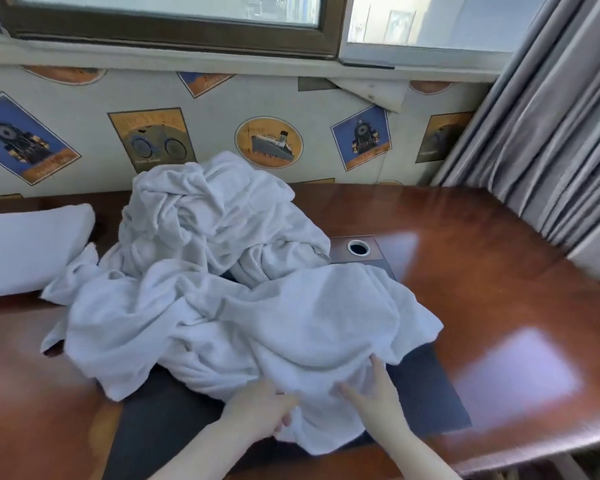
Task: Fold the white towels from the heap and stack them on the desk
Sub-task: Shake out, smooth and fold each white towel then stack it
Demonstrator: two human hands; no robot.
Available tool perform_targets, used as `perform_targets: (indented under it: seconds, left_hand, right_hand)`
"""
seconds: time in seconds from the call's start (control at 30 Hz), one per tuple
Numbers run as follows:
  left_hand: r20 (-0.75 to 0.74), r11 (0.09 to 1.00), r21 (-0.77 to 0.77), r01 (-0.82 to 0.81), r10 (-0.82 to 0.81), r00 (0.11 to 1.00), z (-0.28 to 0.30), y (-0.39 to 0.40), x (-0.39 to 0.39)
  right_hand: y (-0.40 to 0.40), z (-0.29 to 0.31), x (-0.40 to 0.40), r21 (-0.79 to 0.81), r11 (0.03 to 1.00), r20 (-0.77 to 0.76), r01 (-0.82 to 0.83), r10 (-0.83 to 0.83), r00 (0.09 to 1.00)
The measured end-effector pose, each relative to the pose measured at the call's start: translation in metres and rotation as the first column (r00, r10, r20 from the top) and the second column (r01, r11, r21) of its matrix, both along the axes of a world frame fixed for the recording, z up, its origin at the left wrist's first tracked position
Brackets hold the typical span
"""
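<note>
Both hands work the near edge of the crumpled white towel heap (222, 289) on the counter (482, 271): left hand (260, 410) pinches it, right hand (378, 393) rests spread.

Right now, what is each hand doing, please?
Left hand: fingers curled, gripping the near edge of the white towel.
Right hand: open, fingers straight, resting on the towel.

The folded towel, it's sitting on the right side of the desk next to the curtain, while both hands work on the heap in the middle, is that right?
Not quite. The head view shows the folded towel on the left side of the desk, away from the curtain. The rest holds: the left hand and right hand both work on the heap in the middle.
</note>
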State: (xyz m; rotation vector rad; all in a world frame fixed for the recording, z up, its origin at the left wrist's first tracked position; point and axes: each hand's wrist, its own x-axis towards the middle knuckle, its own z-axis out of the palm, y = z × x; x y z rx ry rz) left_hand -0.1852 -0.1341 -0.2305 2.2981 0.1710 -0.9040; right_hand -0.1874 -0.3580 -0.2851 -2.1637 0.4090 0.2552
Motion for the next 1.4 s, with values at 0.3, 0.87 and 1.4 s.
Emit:
perform_targets:
  seconds: [0.3, 0.87, 1.4]
  left_hand:
    - [0.317, 0.981, -0.113, -0.158, 0.186, 0.930, -0.037, -0.078, 0.004]
    - [0.516, 0.925, 0.212, -0.317, 0.169, 0.840, -0.030, -0.093, 0.049]
    - [-0.621, -0.087, -0.448, -0.890, 0.746, 0.239, -0.034, -0.076, 0.087]
  right_hand:
    - [-0.007, 0.018, -0.003, 0.247, 0.619, -0.082, -0.745, 0.780, 0.621]
    - [0.005, 0.001, 0.007, -0.282, 0.761, 0.154, -0.584, 0.637, 0.755]
    - [-0.031, 0.042, 0.116, 0.599, 0.796, -0.501, 0.089, 0.286, 0.817]
